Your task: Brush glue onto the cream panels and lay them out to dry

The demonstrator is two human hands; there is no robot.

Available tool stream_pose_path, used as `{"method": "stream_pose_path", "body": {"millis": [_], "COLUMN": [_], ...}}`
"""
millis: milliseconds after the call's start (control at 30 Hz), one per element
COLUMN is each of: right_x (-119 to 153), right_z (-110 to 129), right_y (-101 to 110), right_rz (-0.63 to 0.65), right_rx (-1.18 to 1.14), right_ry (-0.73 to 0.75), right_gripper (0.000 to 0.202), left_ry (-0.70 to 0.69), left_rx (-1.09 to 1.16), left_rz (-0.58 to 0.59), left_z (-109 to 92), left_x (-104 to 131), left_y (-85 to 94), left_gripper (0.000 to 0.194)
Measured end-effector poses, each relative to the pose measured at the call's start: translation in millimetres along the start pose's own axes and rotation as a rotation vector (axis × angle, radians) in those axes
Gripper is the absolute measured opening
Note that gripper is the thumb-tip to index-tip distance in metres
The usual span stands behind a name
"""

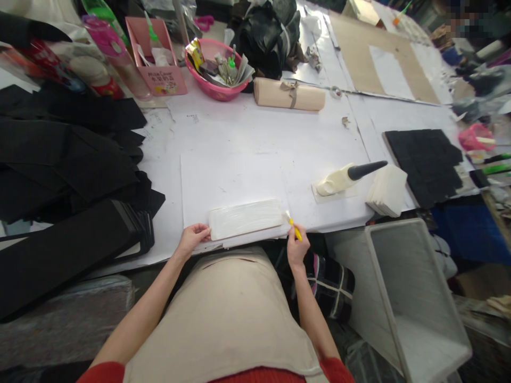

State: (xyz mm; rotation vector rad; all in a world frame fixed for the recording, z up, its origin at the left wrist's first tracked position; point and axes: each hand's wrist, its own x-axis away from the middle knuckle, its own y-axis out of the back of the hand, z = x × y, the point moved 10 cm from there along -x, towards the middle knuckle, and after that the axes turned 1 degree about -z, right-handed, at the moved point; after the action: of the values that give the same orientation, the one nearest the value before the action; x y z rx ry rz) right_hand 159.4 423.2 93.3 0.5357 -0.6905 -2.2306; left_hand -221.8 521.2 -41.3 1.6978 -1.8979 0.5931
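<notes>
A long white strip (pixel 245 219) with a wet, glossy surface lies near the table's front edge. My left hand (pixel 194 237) pinches its left end between fingertips and thumb. My right hand (pixel 298 246) is closed around a yellow-handled brush (pixel 296 230), whose pale bristles are just beyond the strip's right end. To the right, a cream bottle (pixel 337 181) with a long black nozzle lies tilted on a small pale pad. A stack of white pieces (pixel 386 190) sits beside the nozzle.
Black pieces (pixel 59 159) are piled on the left. A pink box (pixel 155 58), a pink basket (pixel 219 91) and a beige roll (pixel 289 96) stand at the back. Black sheets (pixel 425 165) lie at right, above a grey bin (pixel 419 298) beside the table.
</notes>
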Motion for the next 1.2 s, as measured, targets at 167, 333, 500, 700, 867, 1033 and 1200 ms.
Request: {"method": "stream_pose_path", "body": {"millis": [167, 333, 500, 700, 867, 1033, 1200], "right_x": [17, 35, 18, 49, 60, 11, -12], "right_z": [10, 11, 14, 96, 115, 40, 13], "right_y": [10, -5, 23, -83, -148, -81, 12], "right_rz": [0.084, 0.124, -0.046, 0.371, 0.536, 0.165, -0.169], "right_rx": [-0.025, -0.015, 0.103, -0.23, -0.298, -0.173, 0.018], "right_ry": [0.079, 0.095, 0.114, 0.219, 0.194, -0.012, 0.002], "right_gripper": [0.024, 0.026, 0.027, 0.023, 0.024, 0.032, 0.035], "left_ry": [0.017, 0.01, 0.011, -0.013, -0.017, -0.015, -0.029], "left_rx": [0.018, 0.025, 0.033, 0.041, 0.05, 0.075, 0.054], "left_rz": [0.007, 0.005, 0.009, 0.029, 0.024, 0.018, 0.043], "left_z": [1, -3, -4, -5, -5, -3, -7], "left_x": [1, 3, 3, 3, 3, 1, 3], "left_y": [-0.5, -2.0, -2.4, -3.2, -3.6, -2.8, -5.2], "left_gripper": [0.047, 0.047, 0.048, 0.046, 0.045, 0.043, 0.04]}}
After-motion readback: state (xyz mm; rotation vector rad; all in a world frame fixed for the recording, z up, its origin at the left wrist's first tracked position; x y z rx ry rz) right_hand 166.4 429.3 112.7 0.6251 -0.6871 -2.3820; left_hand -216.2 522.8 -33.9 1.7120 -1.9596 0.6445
